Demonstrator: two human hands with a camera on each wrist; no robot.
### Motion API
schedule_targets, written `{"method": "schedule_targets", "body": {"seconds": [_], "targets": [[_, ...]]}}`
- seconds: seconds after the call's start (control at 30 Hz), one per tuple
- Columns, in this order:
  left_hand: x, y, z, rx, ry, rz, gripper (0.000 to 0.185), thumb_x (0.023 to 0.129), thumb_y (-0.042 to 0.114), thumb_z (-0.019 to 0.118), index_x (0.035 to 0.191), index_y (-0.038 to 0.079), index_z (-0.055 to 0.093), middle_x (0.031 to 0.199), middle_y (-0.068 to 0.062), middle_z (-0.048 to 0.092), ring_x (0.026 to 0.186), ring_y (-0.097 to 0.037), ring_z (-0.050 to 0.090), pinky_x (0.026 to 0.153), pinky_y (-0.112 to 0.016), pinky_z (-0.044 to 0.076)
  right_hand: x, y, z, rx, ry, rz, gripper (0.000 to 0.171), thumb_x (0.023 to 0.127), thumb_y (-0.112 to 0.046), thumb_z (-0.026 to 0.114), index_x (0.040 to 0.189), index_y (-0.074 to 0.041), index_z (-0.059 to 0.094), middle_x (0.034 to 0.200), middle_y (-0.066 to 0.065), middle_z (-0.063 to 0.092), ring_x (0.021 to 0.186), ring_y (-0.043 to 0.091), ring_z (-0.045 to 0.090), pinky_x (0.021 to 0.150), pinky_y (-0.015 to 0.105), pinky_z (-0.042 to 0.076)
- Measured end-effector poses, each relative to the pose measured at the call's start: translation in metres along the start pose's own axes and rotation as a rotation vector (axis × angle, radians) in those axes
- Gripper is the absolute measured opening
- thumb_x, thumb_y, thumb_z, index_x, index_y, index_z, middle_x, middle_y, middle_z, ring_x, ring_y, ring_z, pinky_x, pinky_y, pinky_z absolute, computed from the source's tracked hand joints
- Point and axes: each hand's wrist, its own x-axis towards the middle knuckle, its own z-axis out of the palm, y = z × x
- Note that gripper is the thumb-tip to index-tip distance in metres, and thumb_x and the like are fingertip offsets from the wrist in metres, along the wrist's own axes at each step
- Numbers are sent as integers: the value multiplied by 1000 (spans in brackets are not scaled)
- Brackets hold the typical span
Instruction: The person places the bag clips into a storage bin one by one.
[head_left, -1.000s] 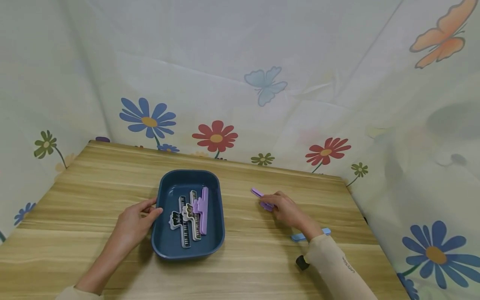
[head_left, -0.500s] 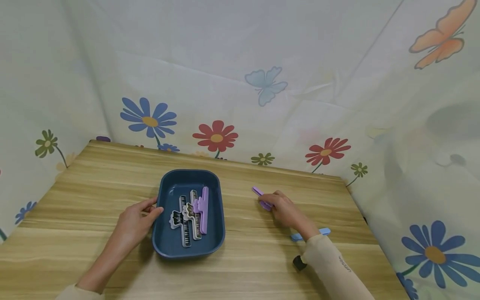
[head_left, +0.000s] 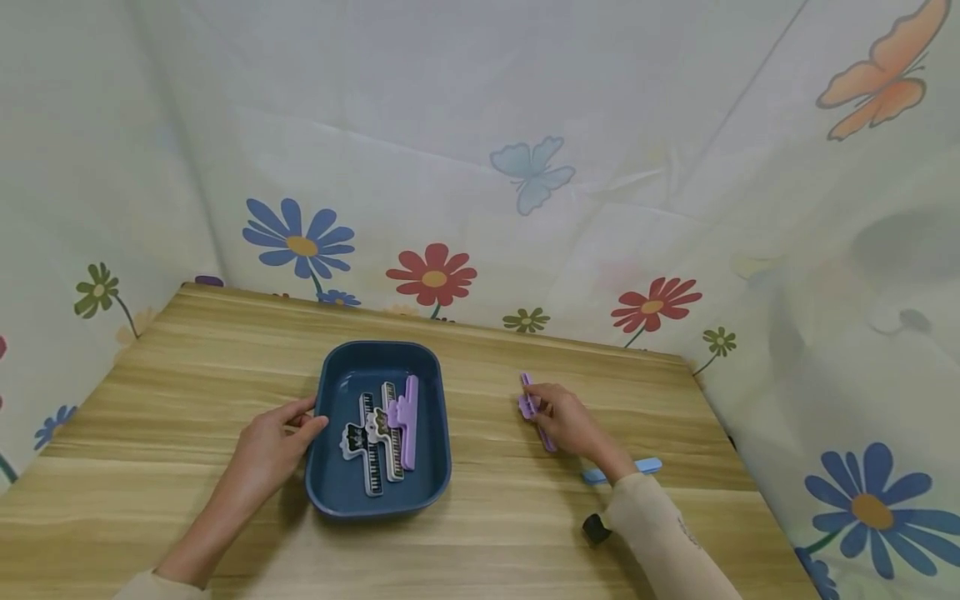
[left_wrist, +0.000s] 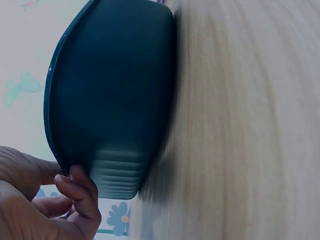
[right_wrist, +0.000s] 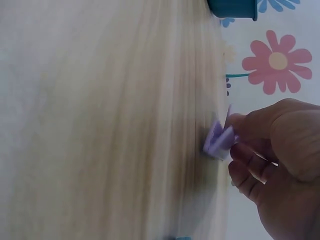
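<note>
Background: a white cloth wall (head_left: pixel 480 125) printed with flowers and butterflies stands behind and at both sides of a light wooden table (head_left: pixel 187 367).
Tray: a dark blue rounded plastic tray (head_left: pixel 431 467) lies near the middle of the table; inside it are two clips with a piano-key print (head_left: pixel 375 437) and one lilac clip (head_left: pixel 406 417), side by side, their long axes pointing away from the person.
Left hand: the left hand (head_left: pixel 270 442) rests at the left rim of the tray, thumb and fingers curled on the edge, as the left wrist view shows (left_wrist: pixel 75 192).
Right hand: the right hand (head_left: pixel 573 421) pinches a long purple plastic clip (head_left: pixel 534 410) low over the table, fingers curled round it.
Key relation: the purple clip is to the right of the tray, well apart from it; its long axis runs nearly parallel to the clips in the tray. The right hand is nearer to it; the tray lies to its left.
Other things: a light blue flat piece (head_left: pixel 648 465) lies just beside the right sleeve; a small black object (head_left: pixel 595 528) is close by.
</note>
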Motion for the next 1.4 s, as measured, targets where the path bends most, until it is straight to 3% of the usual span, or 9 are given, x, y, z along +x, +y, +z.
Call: {"method": "schedule_targets", "body": {"seconds": [0.13,0.27,0.47,0.63,0.77,1.03,1.17,1.4], "targets": [[0,1,0,-9,-8,-16,50,104,19,63,141,-13,54,109,-20,68,101,-38,69,69,-34,49,-3,2,-1,69,66,14,44,92,7,71,134,10,61,99,14,67,83,23,62,68,30,53],[0,1,0,-6,-11,-21,51,104,20,63,141,-13,53,109,-21,67,101,-37,69,69,-34,49,-8,5,-4,147,122,30,44,92,7,71,134,9,62,96,14,67,85,24,63,73,32,55],[0,0,1,4,-4,-5,50,103,19,63,140,-13,54,108,-21,68,101,-38,69,73,-35,50,-12,5,-7,281,147,84,46,94,5,70,138,9,59,102,19,68,90,28,65,78,29,55],[0,-1,1,2,-9,-10,50,104,20,63,140,-13,54,109,-22,68,102,-38,69,74,-36,50,-15,-4,-14,374,170,116,46,97,6,66,140,15,53,117,30,66,101,41,64,80,24,54],[1,-1,1,7,-11,-11,50,104,20,63,141,-13,54,110,-21,68,103,-39,69,74,-36,50,-17,0,-15,405,196,129,45,99,-2,67,141,9,56,124,25,67,107,39,62,82,22,53],[1,-2,1,2,-14,-16,51,104,21,63,141,-13,53,111,-22,67,104,-39,69,74,-36,50,-21,-6,-25,450,219,132,45,102,-11,67,143,5,57,115,21,67,102,32,61,80,22,53],[1,-2,1,-1,-10,-15,51,104,21,63,141,-13,54,110,-21,68,103,-39,69,74,-36,51,-22,-10,-30,459,222,141,44,102,-10,67,143,4,58,116,19,68,100,27,62,81,27,55],[1,-3,1,0,-14,-11,51,104,21,63,141,-13,54,110,-21,68,103,-39,69,74,-36,51,-22,-18,-39,472,215,153,43,102,-11,66,142,3,58,117,21,66,102,30,61,86,35,56]]}}
